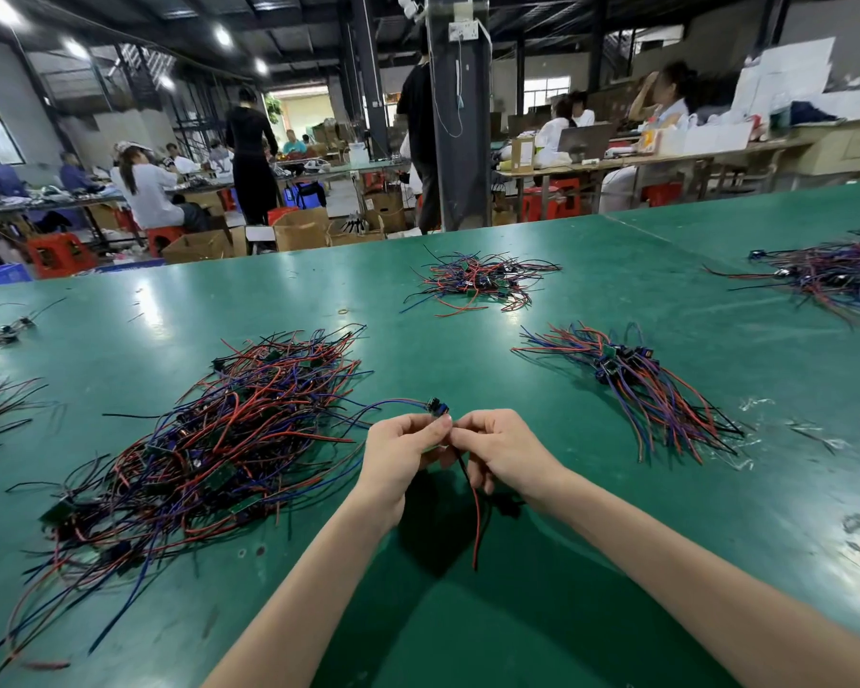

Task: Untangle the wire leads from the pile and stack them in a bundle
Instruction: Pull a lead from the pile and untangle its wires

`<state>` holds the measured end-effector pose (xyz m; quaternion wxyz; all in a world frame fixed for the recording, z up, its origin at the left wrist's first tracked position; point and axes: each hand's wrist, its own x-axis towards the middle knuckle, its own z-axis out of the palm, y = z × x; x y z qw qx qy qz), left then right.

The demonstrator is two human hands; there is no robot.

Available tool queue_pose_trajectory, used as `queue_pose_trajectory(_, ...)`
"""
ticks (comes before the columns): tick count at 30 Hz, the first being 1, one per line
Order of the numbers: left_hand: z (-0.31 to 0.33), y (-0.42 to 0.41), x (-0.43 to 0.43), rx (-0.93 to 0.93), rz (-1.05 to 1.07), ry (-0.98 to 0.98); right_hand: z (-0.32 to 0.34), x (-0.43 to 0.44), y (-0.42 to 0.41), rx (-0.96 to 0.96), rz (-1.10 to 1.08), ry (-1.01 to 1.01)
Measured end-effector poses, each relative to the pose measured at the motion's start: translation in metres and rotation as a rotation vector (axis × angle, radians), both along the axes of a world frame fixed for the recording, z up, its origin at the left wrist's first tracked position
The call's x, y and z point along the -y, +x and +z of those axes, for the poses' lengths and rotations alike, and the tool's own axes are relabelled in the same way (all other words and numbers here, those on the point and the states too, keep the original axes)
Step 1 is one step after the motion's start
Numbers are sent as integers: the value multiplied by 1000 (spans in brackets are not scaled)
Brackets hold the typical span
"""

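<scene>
Left hand [402,451] and right hand [501,451] meet over the near middle of the desk [567,563]. The fingers of each curl inward and pinch a single wire lead [475,508] between them. A small dark connector block [438,407] at the lead's head pokes up just above the fingertips. Thin blue and purple strands arc from it leftward to the edge of the pile. A red strand and a black one hang limp below the hands, their ends loose over the desk surface. The pile [209,454] lies just left of the left hand. It is a broad, loose mound of slender insulated wires in red, blue, purple and black, crossing every way, with small flat green circuit boards and dark blocks scattered through it. To the right, apart from the hands, the bundle [639,389] has its wires combed roughly one way. Its dark connectors and green boards are clustered together, and the strands fan out towards the far left and the near right. A smaller tangle [477,283] of the same wires sits farther back near the middle, and another heap [835,275] lies by the right edge. The desk top is a smooth green mat, glossy with pale lamp reflections and marked by scuffs.
</scene>
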<state>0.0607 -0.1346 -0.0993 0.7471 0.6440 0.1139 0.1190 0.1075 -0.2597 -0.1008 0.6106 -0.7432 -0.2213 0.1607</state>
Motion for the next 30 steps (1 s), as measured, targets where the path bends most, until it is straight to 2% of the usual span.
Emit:
queue_pose_trajectory(6,0,-1,0,14,3,8,-1,0,1,-11,-17,27)
queue_pose_trajectory(13,1,-1,1,11,20,60,1,3,0,78,5,-81)
queue_pose_trajectory(23,0,0,2,32,98,106,-1,0,-2,137,-22,56)
queue_pose_trajectory(30,-1,0,-1,53,134,175,-3,-1,-3,138,-13,20)
